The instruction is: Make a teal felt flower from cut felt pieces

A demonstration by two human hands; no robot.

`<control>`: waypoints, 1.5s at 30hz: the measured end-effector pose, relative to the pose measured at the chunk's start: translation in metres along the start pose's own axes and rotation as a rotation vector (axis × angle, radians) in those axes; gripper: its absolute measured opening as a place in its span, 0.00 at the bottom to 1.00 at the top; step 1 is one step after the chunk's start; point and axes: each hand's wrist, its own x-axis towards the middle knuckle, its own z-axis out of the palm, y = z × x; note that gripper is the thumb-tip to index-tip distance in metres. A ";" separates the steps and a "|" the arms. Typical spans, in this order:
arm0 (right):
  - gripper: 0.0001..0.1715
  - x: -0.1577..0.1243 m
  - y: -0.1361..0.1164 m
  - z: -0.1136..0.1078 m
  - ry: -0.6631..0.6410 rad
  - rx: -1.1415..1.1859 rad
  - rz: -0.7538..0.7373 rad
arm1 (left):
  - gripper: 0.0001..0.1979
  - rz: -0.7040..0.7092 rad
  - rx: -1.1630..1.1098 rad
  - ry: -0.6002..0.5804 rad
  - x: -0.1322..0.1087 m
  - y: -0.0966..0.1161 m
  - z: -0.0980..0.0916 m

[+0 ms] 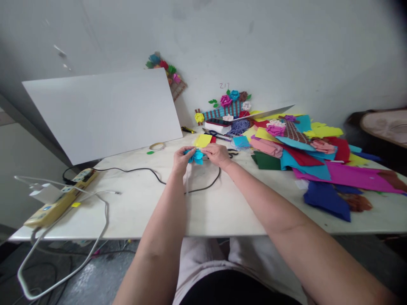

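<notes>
Between my two hands, above the middle of the white table, is a blue crepe-paper flower [197, 157] with several petals showing. My left hand [182, 160] pinches it from the left. On its other side the fingers of my right hand [218, 155] are closed at the flower's edge; the exact grip is partly hidden. Just behind the hands lie a yellow paper piece [202, 140] and a bit of red paper [213, 139]. A pair of black-handled scissors [233, 153] rests beside my right hand.
Coloured paper sheets [318, 165] pile up on the right. A white board [108, 114] leans on the wall at left. Near the left edge sits a power strip [60, 199] with cables; a black cable [140, 169] crosses the table. Finished paper flowers [226, 101] stand at the back.
</notes>
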 end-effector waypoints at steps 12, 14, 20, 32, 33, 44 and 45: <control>0.17 -0.002 -0.002 -0.004 -0.004 -0.067 -0.017 | 0.20 0.034 -0.017 0.003 -0.002 0.000 0.000; 0.18 -0.002 -0.001 -0.003 -0.006 -0.069 -0.025 | 0.19 0.035 -0.019 0.011 -0.003 0.001 0.000; 0.18 -0.003 -0.002 -0.003 -0.031 -0.105 -0.011 | 0.19 0.042 -0.027 0.018 -0.002 -0.002 -0.001; 0.12 -0.003 0.020 -0.006 0.070 0.055 -0.009 | 0.20 0.034 -0.092 0.113 0.000 0.002 -0.008; 0.11 -0.003 0.021 -0.006 0.065 0.076 0.010 | 0.20 0.030 -0.099 0.117 0.000 0.002 -0.009; 0.14 0.000 0.022 -0.005 -0.082 0.294 0.208 | 0.22 -0.014 -0.085 0.090 -0.005 0.005 -0.011; 0.13 0.001 0.022 -0.005 -0.076 0.289 0.222 | 0.22 -0.021 -0.086 0.089 -0.006 0.006 -0.010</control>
